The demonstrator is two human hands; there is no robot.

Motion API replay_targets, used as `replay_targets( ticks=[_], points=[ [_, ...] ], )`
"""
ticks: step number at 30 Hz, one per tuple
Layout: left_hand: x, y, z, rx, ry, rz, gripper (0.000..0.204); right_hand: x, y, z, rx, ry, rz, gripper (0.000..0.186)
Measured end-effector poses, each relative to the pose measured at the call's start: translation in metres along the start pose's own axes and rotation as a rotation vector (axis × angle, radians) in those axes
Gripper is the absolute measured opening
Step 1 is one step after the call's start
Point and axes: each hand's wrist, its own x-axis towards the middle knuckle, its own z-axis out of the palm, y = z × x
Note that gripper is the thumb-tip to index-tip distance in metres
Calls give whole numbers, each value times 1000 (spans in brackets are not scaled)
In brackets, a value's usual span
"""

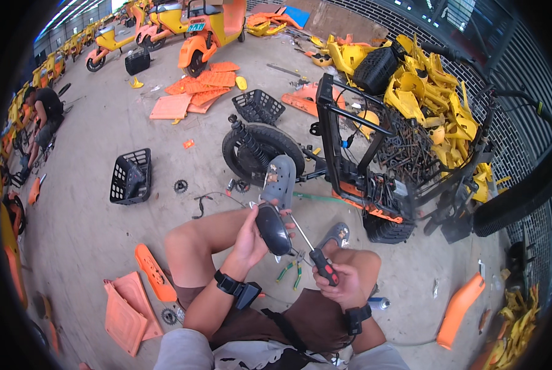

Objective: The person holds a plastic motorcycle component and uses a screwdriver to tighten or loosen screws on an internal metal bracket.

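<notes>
Cupping a black oval shell (273, 230), the left hand (249, 239) grasped it from the left, thumb along its edge and fingertips showing past its right side. The right hand (344, 285) was clenched around the black-and-red handle of a screwdriver (323, 267), whose metal shaft slanted up and leftward to just beside the shell; whether its tip touched the shell I could not tell. The shell thus sat in the left grip, to the upper left of the right one. Just beyond the left grip was a grey clog (280, 176), and past that a black wheel (244, 161). Between the two grips, lower down, green-handled pliers (297, 277) lay on the floor (97, 240). Beyond the right grip stood a bare black frame (333, 148). Well to the left of the left grip was a black basket (131, 176), and below that, still leftward of the grip, lay orange panels (128, 311).
</notes>
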Motion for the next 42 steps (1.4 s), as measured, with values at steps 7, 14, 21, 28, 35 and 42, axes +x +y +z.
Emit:
replay_targets(
  ticks=[7,14,21,28,35,42],
  points=[
    [-8,-13,-19,112,92,70,54,-4,17,-14,40,60,-30,53],
    [-9,-16,-20,221,147,158,51,1,19,-19,39,63,-28,51],
    [-7,-17,-21,277,143,214,60,2,19,-18,41,83,-18,56],
    [-6,-19,-20,352,180,217,58,2,16,-21,45,98,-13,55],
    [-4,-23,-25,420,178,238,54,2,17,-14,66,108,-31,54],
    [-5,-25,-15,402,211,273,28,2,17,-16,65,114,-13,54]
  ],
)
